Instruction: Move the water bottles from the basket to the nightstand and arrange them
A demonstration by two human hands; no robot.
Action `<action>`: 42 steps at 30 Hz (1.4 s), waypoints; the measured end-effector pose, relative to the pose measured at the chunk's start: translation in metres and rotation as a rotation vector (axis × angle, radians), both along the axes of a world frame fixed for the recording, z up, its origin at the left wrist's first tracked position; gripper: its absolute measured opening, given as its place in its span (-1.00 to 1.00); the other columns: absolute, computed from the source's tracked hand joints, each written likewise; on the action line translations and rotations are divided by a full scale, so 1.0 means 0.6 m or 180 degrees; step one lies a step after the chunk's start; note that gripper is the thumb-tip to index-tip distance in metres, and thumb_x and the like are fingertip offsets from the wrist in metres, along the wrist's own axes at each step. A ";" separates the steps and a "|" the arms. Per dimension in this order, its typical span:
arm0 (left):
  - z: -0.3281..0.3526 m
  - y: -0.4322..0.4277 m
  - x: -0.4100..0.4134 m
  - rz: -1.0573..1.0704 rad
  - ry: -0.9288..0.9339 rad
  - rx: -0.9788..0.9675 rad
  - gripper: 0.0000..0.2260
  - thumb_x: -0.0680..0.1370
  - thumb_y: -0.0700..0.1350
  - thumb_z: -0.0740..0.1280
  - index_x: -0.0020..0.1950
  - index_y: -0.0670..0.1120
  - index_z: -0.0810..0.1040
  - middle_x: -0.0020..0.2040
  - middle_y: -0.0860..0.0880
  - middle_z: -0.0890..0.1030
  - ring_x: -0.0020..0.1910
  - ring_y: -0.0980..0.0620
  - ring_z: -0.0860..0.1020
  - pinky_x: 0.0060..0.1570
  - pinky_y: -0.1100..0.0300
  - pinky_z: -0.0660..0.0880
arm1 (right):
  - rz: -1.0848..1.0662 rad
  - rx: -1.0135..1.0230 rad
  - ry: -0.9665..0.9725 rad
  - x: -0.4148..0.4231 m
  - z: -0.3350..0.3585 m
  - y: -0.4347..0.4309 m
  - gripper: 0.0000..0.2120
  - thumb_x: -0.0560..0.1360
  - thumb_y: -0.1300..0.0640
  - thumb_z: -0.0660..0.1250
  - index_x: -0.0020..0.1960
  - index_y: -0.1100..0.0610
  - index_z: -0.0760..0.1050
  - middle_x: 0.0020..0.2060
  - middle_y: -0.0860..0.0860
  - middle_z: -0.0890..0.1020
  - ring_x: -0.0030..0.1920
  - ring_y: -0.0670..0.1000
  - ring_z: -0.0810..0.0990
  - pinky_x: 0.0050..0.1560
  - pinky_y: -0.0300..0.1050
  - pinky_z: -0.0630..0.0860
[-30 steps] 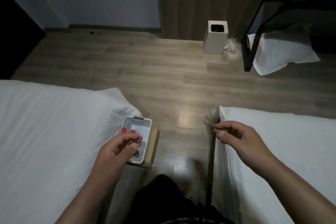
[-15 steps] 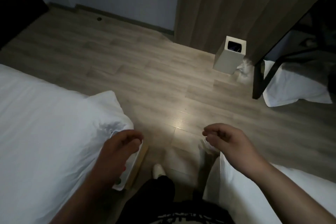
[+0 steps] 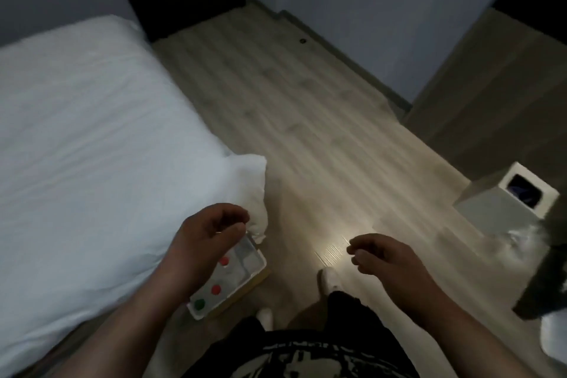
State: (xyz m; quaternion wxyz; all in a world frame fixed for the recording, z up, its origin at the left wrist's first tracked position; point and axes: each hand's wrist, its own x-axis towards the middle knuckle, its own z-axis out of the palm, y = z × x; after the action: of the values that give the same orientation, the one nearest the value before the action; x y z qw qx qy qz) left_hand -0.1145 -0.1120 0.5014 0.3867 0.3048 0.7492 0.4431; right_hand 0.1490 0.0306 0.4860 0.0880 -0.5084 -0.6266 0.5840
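Observation:
A white basket (image 3: 257,267) stands on a low wooden block beside the left bed, low in the head view. Inside it stand water bottles seen from above: two red caps (image 3: 224,261) (image 3: 216,289) and one green cap (image 3: 199,303). My left hand (image 3: 204,236) hovers over the basket's near-left part, fingers loosely curled, holding nothing. My right hand (image 3: 383,258) hangs over the bare floor to the right of the basket, fingers loosely curled, also empty. No nightstand shows.
A white bed (image 3: 92,147) fills the left side, its corner just above the basket. A white bin (image 3: 506,202) stands on the wooden floor (image 3: 306,120) at right, next to a wooden cabinet (image 3: 497,95). My feet (image 3: 329,278) stand below the hands.
The view has swung left: the right bed has left the frame and the bin has shifted right. The basket's caps show again beside my left hand. Both hands stay empty.

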 end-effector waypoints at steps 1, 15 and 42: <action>0.006 0.004 0.002 0.0184 0.0009 0.0038 -0.86 0.44 -0.10 0.41 -0.08 0.13 0.67 -0.08 0.16 0.70 -0.05 0.13 0.65 -0.03 0.17 0.53 | 0.0258 0.0019 0.0018 -0.021 0.003 0.027 -0.82 0.49 0.26 0.36 -0.02 0.02 0.63 -0.10 -0.06 0.72 -0.07 -0.06 0.68 0.07 -0.01 0.57; -0.023 -0.056 0.222 0.3311 -0.0743 0.0261 -0.82 0.37 -0.09 0.39 -0.07 -0.08 0.67 -0.05 -0.10 0.72 0.02 -0.04 0.62 0.14 -0.05 0.53 | 0.2740 -0.0156 -0.0069 -0.184 -0.032 0.204 -0.86 0.49 0.21 0.37 -0.03 0.01 0.63 -0.10 -0.06 0.71 -0.05 -0.07 0.66 0.12 -0.01 0.57; -0.780 -0.172 0.053 0.2336 -0.0112 -0.1531 -0.64 0.43 0.11 0.40 0.22 0.12 0.51 0.15 0.12 0.60 0.11 0.08 0.60 0.14 0.07 0.54 | 0.5843 0.1984 -0.1494 -0.481 -0.745 -0.054 -0.54 0.50 0.01 0.24 0.37 0.07 0.33 0.27 0.12 0.51 0.26 0.15 0.49 0.27 0.08 0.44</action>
State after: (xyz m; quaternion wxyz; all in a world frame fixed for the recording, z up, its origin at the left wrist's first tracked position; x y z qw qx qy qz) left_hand -0.0825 -0.2154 0.0331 0.2763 -0.0879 0.8830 0.3691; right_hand -0.1397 -0.0015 0.0392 -0.3942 0.1161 -0.9037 0.1199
